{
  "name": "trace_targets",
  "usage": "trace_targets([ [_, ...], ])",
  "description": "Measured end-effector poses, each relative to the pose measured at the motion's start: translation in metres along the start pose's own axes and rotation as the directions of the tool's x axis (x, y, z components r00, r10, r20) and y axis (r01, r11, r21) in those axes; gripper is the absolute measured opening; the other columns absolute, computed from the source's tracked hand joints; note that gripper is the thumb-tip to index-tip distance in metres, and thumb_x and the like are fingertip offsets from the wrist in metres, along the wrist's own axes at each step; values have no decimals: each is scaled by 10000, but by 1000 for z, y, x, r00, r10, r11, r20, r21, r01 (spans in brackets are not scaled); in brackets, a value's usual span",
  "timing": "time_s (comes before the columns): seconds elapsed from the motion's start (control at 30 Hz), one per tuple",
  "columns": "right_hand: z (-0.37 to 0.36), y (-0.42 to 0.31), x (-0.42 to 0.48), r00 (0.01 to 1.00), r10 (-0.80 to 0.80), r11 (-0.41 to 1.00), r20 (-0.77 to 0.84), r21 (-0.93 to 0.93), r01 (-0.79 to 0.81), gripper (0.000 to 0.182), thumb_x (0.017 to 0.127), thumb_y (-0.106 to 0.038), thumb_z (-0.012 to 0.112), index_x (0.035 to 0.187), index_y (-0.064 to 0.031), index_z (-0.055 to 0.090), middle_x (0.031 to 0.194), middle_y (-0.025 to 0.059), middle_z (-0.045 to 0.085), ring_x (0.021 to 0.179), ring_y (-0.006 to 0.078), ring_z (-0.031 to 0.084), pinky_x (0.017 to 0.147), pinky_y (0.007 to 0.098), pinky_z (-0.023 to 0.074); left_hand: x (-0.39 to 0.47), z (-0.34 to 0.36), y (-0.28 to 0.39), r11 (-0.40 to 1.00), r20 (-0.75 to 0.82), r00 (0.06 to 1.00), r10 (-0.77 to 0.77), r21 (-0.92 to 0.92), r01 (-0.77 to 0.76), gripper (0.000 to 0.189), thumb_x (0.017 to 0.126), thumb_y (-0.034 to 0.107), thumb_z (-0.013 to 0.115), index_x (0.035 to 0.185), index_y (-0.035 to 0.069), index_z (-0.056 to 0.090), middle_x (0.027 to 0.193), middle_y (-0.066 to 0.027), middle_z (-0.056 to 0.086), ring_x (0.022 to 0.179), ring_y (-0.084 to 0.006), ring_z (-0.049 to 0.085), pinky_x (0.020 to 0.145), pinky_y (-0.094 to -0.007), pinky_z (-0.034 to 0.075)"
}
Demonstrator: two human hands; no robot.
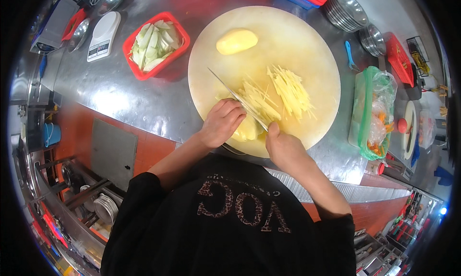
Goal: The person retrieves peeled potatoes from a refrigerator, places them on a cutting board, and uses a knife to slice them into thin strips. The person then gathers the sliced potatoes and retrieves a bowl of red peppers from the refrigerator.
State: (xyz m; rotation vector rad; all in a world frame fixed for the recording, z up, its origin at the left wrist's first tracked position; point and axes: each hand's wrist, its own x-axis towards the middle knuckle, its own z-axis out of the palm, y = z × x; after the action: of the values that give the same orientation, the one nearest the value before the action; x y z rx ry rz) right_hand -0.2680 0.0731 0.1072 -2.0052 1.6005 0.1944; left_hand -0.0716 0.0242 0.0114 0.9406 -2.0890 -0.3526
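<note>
My right hand [286,146] grips a kitchen knife [237,97], whose blade slants up and left across a round cutting board [320,49]. With fingers curled against the blade, my left hand [223,123] presses down on sliced potato, mostly hidden under it. Between my hands lies a pale yellow potato piece [247,131]. Fine potato strips [257,101] lie against the blade's right side. Farther right is a second pile of potato strips [290,92]. A whole peeled potato [237,41] sits near the board's far edge.
The board stands on a steel table [162,99]. At left are a red basket [184,38] of pale green vegetable slices [153,43] and a white kitchen scale [104,34]. At right are a blue-handled peeler [349,54], a green plastic container [365,106] with bagged food, and stacked steel bowls [345,11].
</note>
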Motion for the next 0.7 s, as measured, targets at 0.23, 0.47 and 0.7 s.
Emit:
trace_targets([
  [0.23,-24,49,-3,993,-24,999,-118,-33,20,183,918,-149,449,963,26,420,672,237,608,697,420,625,637,511,497,2,-21,21,994,294,954,-51,104,21,594,715,347,745,1237,136,556,1331,-137,418,1241,-384,349,985,-522,362],
  [0.47,-15,76,-1,973,61,996,-221,71,-47,182,923,-152,475,949,14,406,705,254,614,697,433,615,634,511,490,22,15,9,982,348,935,-68,191,0,691,692,456,742,1286,174,530,1409,-143,352,1340,-405,242,1027,-586,299],
  [0.7,-35,44,-14,984,97,995,-150,24,-95,184,920,-160,472,951,9,408,699,242,616,688,423,618,630,508,493,22,-1,20,981,348,935,-70,194,1,676,696,433,735,1282,163,533,1407,-117,372,1326,-380,286,1032,-546,313],
])
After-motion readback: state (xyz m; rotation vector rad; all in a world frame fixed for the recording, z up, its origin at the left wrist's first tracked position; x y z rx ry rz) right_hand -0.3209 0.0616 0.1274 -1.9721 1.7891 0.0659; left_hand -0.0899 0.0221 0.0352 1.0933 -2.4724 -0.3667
